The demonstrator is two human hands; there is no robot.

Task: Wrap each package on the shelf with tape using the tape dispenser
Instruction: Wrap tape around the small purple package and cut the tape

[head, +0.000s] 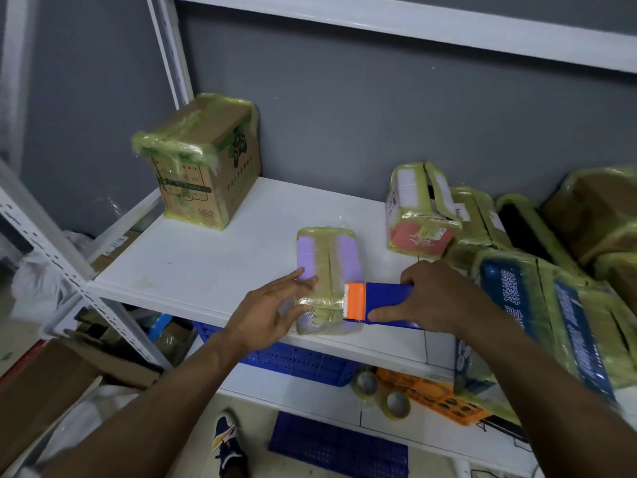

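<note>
Resting on the shelf (206,257), purple package (348,250) touches tape dispenser (389,298).

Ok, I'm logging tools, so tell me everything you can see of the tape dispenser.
The tape dispenser is blue, plastic-looking, with an orange head and toothed blade. It lies roughly level, head against the near right side of the purple package, near the front edge of the shelf. The right hand grips its body.

package (327,267) lilac, yellowish tape | tape dispenser (379,303) blue, orange | shelf (213,257) white
</note>
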